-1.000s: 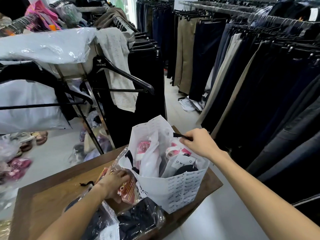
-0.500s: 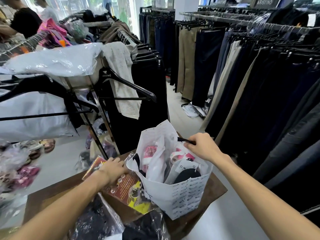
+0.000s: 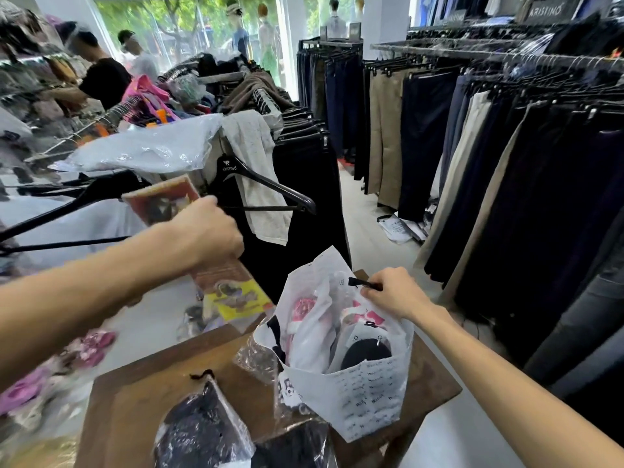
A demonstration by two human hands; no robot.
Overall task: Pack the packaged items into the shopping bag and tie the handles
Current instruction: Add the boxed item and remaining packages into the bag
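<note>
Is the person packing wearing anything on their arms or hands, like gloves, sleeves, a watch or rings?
Nothing that shows. Both forearms are bare up to the edge of the picture, with no sleeve in view. The left hand and right hand have no gloves, and no watch, bracelet or ring can be seen on the wrists or fingers that are visible.
</note>
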